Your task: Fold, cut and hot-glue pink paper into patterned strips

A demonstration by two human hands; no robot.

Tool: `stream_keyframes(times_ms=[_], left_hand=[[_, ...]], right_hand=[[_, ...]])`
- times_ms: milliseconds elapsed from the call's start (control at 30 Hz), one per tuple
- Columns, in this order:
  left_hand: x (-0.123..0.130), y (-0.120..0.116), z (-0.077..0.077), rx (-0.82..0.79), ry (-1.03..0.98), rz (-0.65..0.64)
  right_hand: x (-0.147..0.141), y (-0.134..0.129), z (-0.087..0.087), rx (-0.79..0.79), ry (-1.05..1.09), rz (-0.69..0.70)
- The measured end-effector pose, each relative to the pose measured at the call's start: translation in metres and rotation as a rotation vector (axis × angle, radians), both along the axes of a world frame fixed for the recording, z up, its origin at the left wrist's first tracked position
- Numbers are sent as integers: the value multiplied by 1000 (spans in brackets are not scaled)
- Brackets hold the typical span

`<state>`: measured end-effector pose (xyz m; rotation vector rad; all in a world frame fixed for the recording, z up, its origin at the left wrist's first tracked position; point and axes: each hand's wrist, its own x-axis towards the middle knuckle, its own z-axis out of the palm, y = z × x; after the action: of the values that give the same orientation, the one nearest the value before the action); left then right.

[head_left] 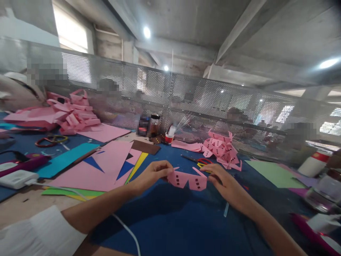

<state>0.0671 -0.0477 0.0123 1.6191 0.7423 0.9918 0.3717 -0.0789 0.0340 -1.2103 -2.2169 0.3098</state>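
A pink paper cutout (185, 177) is held up just above the blue table (170, 220). It has small dark squares on two panels, a notch between them at the bottom and a narrow flap at each side. My left hand (157, 174) pinches its left end. At the opposite end, the thumb and fingers of my right hand (221, 179) close on the paper. Scissors (204, 163) with red and yellow handles lie behind my right hand. Beyond them is a pile of similar pink cutouts (221, 148) with dark squares.
Coloured paper sheets (90, 170) and a teal strip (69, 160) lie left. Further back are a pink paper heap (77, 113) and more scissors (52, 141). A white cable (128, 229) crosses the near side. A perforated metal screen (160, 96) bounds the table's back.
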Motion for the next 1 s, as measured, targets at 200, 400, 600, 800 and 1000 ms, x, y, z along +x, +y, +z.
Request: stream_keyframes(times_ms=[200, 400, 600, 800, 1000], left_hand=[[-4, 0, -1, -26, -11, -30], [-5, -1, -4, -56, -4, -82], [-9, -3, -6, -45, 70, -84], [-9, -12, -5, -14, 159, -39], [-7, -13, -11, 50, 227, 66]], right_hand=[[-10, 10, -18, -95, 166, 11], [-15, 7, -22, -107, 219, 28], [-15, 7, -29, -125, 198, 16], [-8, 9, -44, -151, 149, 10], [-4, 13, -44, -104, 91, 50]])
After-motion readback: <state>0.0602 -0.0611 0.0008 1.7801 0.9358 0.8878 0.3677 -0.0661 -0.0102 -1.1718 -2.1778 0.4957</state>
